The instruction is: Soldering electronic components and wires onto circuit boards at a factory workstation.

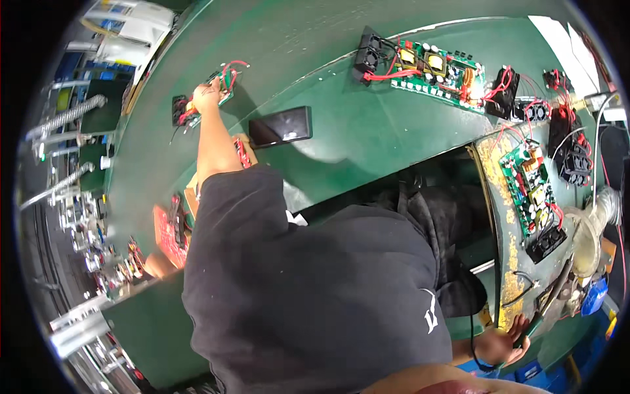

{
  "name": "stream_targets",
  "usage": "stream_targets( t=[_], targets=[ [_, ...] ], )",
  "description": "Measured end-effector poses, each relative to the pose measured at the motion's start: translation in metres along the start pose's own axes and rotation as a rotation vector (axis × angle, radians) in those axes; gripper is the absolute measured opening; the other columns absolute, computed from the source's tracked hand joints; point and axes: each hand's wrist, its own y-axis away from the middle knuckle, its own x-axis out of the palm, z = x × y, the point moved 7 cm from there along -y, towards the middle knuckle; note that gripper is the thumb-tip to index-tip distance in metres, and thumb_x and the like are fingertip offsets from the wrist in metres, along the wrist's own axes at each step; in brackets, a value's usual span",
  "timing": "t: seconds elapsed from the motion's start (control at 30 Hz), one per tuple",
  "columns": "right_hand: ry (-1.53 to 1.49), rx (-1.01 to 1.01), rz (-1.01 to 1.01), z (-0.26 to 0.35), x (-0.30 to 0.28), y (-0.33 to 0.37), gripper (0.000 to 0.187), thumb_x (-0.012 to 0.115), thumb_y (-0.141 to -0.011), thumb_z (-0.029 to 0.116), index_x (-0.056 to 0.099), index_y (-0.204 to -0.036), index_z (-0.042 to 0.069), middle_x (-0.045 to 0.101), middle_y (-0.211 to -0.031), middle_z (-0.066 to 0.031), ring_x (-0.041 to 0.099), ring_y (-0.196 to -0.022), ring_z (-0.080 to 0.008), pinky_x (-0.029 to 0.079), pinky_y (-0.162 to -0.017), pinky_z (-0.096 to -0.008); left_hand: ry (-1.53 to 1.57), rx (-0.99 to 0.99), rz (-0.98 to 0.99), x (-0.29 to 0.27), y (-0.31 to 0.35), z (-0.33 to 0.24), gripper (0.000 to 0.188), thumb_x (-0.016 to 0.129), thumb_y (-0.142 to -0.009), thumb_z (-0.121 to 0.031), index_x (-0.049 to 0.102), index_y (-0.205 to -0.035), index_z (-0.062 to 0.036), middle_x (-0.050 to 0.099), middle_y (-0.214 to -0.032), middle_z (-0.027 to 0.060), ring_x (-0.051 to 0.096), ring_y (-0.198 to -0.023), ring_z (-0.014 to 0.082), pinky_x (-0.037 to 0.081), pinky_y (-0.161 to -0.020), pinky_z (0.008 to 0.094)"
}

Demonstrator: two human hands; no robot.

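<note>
The left hand [206, 96] reaches far out at about eleven o'clock, fingers curled onto a small green circuit board [225, 79] with red wires, lying on the green bench [315, 39]. A black phone [281, 125] lies just beside the forearm, toward twelve o'clock. The right hand [502, 343] sits low at five o'clock, fingers spread loosely against the worn edge of the side table [505, 262]; whether it grips anything I cannot tell. A larger populated board [438, 69] rests at one o'clock.
</note>
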Motion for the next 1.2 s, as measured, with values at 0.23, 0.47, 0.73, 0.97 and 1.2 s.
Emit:
stream_targets(
  t=[0.23,0.47,0.73,0.97,1.2],
  targets=[
    [0.029,0.004,0.003,0.003,0.024,0.006,0.044,0.037,-0.103,0.031,0.061,-0.118,-0.002,0.069,-0.105,-0.0373,0.073,-0.097,-0.0417,0.06,-0.09,-0.0484,-0.138,-0.119,-0.01,0.004,-0.022,-0.004,0.035,0.064,-0.088,-0.036,0.08,-0.097,-0.0067,0.077,-0.1,0.0192,0.076,-0.095,0.0381,0.059,-0.083,0.0444],
    [-0.008,0.019,0.071,-0.005,0.029,0.004,0.044,0.037,-0.103,0.033,0.057,-0.12,-0.002,0.067,-0.113,-0.0388,0.073,-0.101,-0.0434,0.06,-0.091,-0.0489,1.052,0.146,0.078,-0.096,0.011,-0.004,0.04,0.08,-0.091,-0.033,0.075,-0.101,0.0051,0.073,-0.083,0.0104,0.069,-0.075,0.0167,0.052,-0.062,0.0311],
    [-0.049,-0.027,0.083,0.01,0.03,-0.001,0.044,0.036,-0.103,0.032,0.058,-0.118,-0.004,0.066,-0.11,-0.0405,0.074,-0.097,-0.0437,0.063,-0.086,-0.046,1.205,0.396,0.31,-0.179,0.192,-0.166,0.03,0.08,-0.089,-0.016,0.073,-0.113,0.0011,0.073,-0.091,0.0044,0.066,-0.077,0.0109,0.053,-0.067,0.0246],
    [-0.033,-0.065,-0.003,0.003,-0.033,0.013,0.046,0.036,-0.103,0.036,0.057,-0.119,-0.002,0.067,-0.111,-0.0382,0.074,-0.096,-0.0431,0.063,-0.088,-0.0475,0.726,0.931,0.087,-0.171,0.391,-0.256,0.026,0.084,-0.078,-0.018,0.072,-0.096,-0.0026,0.067,-0.087,0.0103,0.065,-0.083,0.0265,0.051,-0.076,0.0401],
    [-0.147,0.047,-0.08,-0.01,-0.071,0.022,0.044,0.035,-0.104,0.032,0.058,-0.12,-0.001,0.069,-0.112,-0.0341,0.074,-0.098,-0.0415,0.062,-0.088,-0.0467,0.596,0.961,-0.108,-0.128,0.465,-0.28,0.027,0.079,-0.078,-0.009,0.06,-0.096,-0.0014,0.057,-0.097,0.0171,0.053,-0.096,0.0378,0.047,-0.085,0.046]
  ],
)
